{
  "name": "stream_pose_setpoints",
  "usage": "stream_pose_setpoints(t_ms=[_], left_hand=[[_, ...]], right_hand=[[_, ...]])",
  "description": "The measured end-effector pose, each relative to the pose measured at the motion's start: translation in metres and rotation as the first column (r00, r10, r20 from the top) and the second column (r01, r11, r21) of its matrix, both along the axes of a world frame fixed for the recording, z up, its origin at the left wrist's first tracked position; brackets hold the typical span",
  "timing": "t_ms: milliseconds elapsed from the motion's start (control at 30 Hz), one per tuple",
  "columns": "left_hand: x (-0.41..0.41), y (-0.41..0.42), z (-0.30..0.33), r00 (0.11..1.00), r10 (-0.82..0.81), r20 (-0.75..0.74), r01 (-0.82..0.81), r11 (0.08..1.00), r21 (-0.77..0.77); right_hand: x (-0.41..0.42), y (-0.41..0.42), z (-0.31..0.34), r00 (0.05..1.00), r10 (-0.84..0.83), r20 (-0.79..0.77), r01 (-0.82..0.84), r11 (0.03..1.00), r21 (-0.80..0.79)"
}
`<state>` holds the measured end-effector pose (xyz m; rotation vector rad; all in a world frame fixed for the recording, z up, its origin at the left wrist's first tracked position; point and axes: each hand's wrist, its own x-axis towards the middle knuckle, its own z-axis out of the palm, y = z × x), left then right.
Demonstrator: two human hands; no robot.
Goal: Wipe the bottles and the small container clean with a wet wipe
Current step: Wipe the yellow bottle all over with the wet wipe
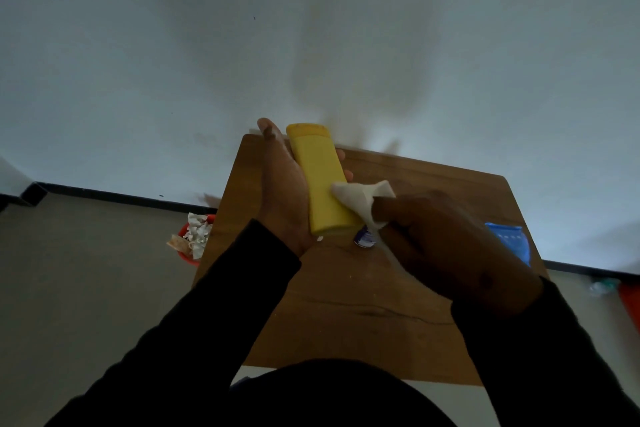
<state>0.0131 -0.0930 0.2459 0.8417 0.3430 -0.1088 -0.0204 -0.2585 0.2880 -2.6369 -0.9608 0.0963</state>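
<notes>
Head view: left hand [282, 191] cradles yellow bottle [322, 180], right hand [446, 246] pinches wipe [360, 199].

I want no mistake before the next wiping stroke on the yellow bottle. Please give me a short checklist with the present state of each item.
1. Left hand holds yellow bottle firmly: ok.
2. Right hand grips wet wipe: ok.
3. Wipe touches the bottle: ok.
4. Bottle cap closed: cannot tell.
5. Wipe still moist: cannot tell.
6. Blue pack within reach on wooden table: ok.
</notes>
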Motion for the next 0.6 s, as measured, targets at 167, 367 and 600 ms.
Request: stream_pose_setpoints(t_ms=[167, 367, 600], left_hand=[[-0.001, -0.001, 0.002, 0.999, 0.007, -0.042, -0.008, 1.000, -0.024], [-0.005, 0.002, 0.002, 0.995, 0.094, -0.036, -0.093, 0.995, 0.036], [-0.009, -0.007, 0.003, 0.991, 0.030, -0.130, -0.031, 1.000, -0.005]], right_hand=[[-0.015, 0.008, -0.003, 0.993, 0.101, -0.054, -0.102, 0.995, -0.006], [-0.011, 0.004, -0.007, 0.999, -0.048, -0.010, 0.047, 0.998, -0.044], [-0.004, 0.013, -0.005, 0.999, -0.025, -0.040, 0.021, 0.995, -0.094]])
